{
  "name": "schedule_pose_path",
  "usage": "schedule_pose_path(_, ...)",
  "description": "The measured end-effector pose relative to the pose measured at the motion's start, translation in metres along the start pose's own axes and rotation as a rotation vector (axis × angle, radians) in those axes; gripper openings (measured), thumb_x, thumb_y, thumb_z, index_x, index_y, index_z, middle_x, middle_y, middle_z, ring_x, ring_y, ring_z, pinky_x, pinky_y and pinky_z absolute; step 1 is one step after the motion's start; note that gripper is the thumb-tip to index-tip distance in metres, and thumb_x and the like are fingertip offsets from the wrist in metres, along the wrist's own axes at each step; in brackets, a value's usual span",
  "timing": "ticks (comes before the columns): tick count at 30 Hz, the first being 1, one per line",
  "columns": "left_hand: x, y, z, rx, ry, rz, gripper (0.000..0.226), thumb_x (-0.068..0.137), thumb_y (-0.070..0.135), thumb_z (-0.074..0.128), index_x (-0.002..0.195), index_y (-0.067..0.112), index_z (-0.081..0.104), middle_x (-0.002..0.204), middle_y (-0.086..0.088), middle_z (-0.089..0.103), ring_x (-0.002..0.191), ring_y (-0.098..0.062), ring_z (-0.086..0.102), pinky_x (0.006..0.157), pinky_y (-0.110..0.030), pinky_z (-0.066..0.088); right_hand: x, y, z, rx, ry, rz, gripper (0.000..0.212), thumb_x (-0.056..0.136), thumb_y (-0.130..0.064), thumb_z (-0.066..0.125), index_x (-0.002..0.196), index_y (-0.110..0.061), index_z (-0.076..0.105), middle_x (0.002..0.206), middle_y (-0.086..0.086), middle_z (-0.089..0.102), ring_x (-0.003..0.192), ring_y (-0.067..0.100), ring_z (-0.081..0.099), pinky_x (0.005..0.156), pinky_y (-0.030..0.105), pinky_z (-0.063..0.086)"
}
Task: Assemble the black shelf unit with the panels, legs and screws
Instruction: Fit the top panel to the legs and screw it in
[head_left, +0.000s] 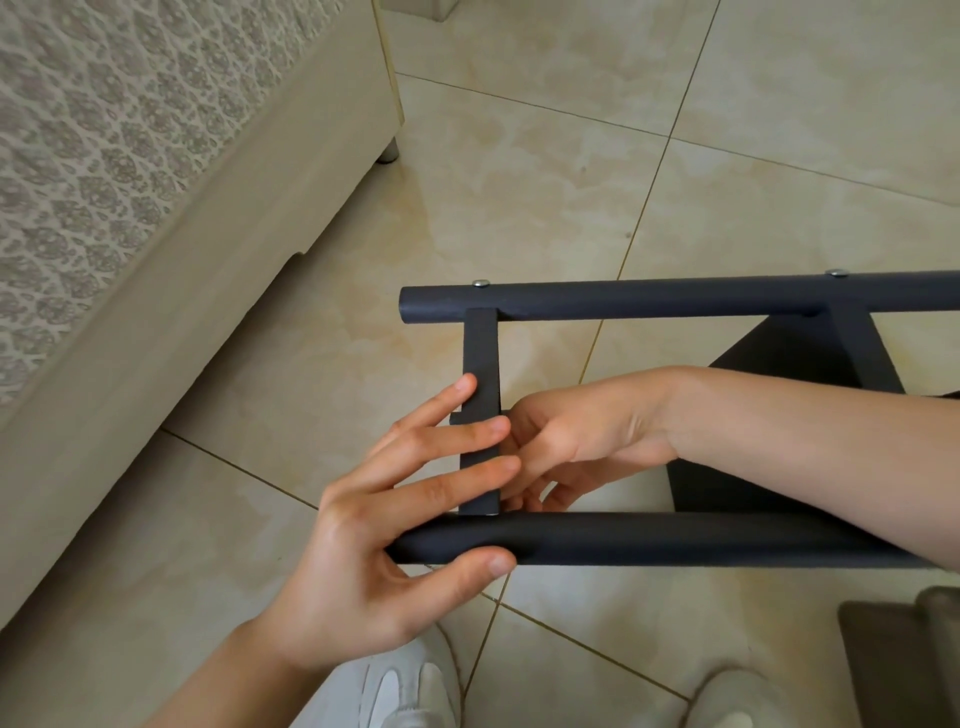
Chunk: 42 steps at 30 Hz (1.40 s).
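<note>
Your shelf unit (852, 353) lies on its side in front of you, just above the tiled floor (571, 182). Its two round legs run left to right. The end panel (480, 353) stands edge-on between the far leg (649, 299) and the near leg (675, 540). Two screws (481, 283) sit in the far leg.

Your left hand (363, 561) grips the near leg's end, thumb beneath it and fingers stretched across the panel edge. Your right hand (571, 431) reaches in from the right, fingers curled behind the panel near that joint; whether they hold anything cannot be told.

A couch (208, 234) stands left, and your shoes (405, 691) show below.
</note>
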<state>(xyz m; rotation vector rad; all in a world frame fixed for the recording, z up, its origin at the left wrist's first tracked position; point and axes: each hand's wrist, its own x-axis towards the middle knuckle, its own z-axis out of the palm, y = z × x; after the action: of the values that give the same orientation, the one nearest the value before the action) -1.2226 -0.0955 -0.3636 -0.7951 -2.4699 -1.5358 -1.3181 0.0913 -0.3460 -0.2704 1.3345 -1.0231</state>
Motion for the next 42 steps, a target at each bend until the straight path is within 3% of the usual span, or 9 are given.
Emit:
schedule_pose_path(5,0.000,0.003,0.000,-0.013,0.002,-0.008,0.044,0.092,0.038,0.066,0.120,0.005,0.065,0.133,-0.008,0.061,0.143,-0.031,0.041,0.113,-0.039,0.039,-0.002,-0.003,0.002,-0.008,0.064,0.007,0.013,0.083,-0.013,0.062,0.071,-0.014,0.065,0.071,0.001,0.058,0.070,0.014,0.053,0.077,0.030,0.044)
schedule_pose_path(10,-0.001,0.006,-0.003,-0.025,-0.012,-0.071,0.044,0.089,0.037,0.070,0.124,0.011,0.065,0.138,0.000,0.061,0.145,-0.024,0.038,0.115,-0.033,0.036,-0.015,-0.005,0.010,0.009,0.159,0.011,0.012,0.095,-0.012,0.057,0.089,-0.013,0.067,0.078,0.001,0.067,0.077,0.015,0.060,0.074,0.027,0.049)
schedule_pose_path(16,-0.007,0.016,-0.001,0.017,0.004,-0.156,0.045,0.087,0.035,0.071,0.128,0.018,0.066,0.145,0.010,0.055,0.148,-0.016,0.033,0.117,-0.030,0.032,-0.051,-0.007,0.025,-0.080,0.267,-0.007,0.027,0.099,-0.026,0.054,0.120,-0.013,0.066,0.113,0.003,0.070,0.103,0.014,0.066,0.092,0.025,0.050)
schedule_pose_path(20,-0.014,0.031,0.003,0.160,0.108,-0.246,0.056,0.086,0.048,0.069,0.136,0.026,0.060,0.147,0.018,0.051,0.146,-0.006,0.033,0.117,-0.028,0.032,-0.080,0.002,0.042,-0.497,0.510,0.036,0.031,0.099,-0.044,0.049,0.100,-0.021,0.071,0.080,-0.008,0.067,0.081,0.009,0.064,0.080,0.025,0.044)
schedule_pose_path(23,-0.014,0.051,0.006,0.037,0.219,-0.597,0.087,0.070,0.061,0.073,0.148,0.043,0.039,0.146,0.030,0.044,0.139,0.008,0.033,0.116,-0.024,0.030,-0.097,0.016,0.058,-0.648,0.702,-0.001,0.043,0.098,-0.047,0.047,0.088,-0.010,0.067,0.069,0.000,0.053,0.064,0.012,0.051,0.065,0.027,0.041)
schedule_pose_path(28,-0.015,0.071,0.022,-0.311,0.246,-0.998,0.092,0.070,0.064,0.062,0.150,0.031,0.030,0.143,0.010,0.047,0.138,-0.019,0.042,0.111,-0.035,0.032,-0.126,0.029,0.080,-0.756,0.880,0.008,0.024,0.098,-0.037,0.053,0.115,-0.026,0.065,0.100,-0.011,0.069,0.091,0.005,0.064,0.088,0.031,0.054)
schedule_pose_path(33,-0.010,0.090,0.038,-0.313,0.143,-1.021,0.067,0.099,0.058,0.029,0.156,0.022,0.025,0.134,0.009,0.041,0.128,-0.013,0.040,0.106,-0.032,0.028,-0.148,0.041,0.085,-0.887,0.949,0.086,0.028,0.099,-0.029,0.053,0.127,-0.030,0.056,0.117,-0.011,0.063,0.106,0.005,0.058,0.095,0.030,0.051)
schedule_pose_path(37,-0.007,0.085,0.037,-0.369,0.140,-1.078,0.076,0.093,0.070,0.026,0.157,0.030,0.022,0.158,0.007,0.033,0.145,-0.022,0.034,0.118,-0.041,0.022,-0.160,0.049,0.085,-1.036,0.993,0.113,0.025,0.100,-0.027,0.050,0.124,-0.029,0.055,0.114,-0.009,0.061,0.101,0.008,0.058,0.086,0.025,0.050)
schedule_pose_path(42,-0.006,0.079,0.037,-0.450,0.207,-1.026,0.088,0.076,0.081,0.040,0.154,0.043,0.024,0.153,0.014,0.037,0.145,-0.016,0.032,0.122,-0.046,0.024,-0.160,0.059,0.084,-1.275,1.006,0.170,0.031,0.101,-0.017,0.046,0.131,-0.024,0.044,0.112,-0.002,0.055,0.097,0.016,0.056,0.077,0.031,0.051)
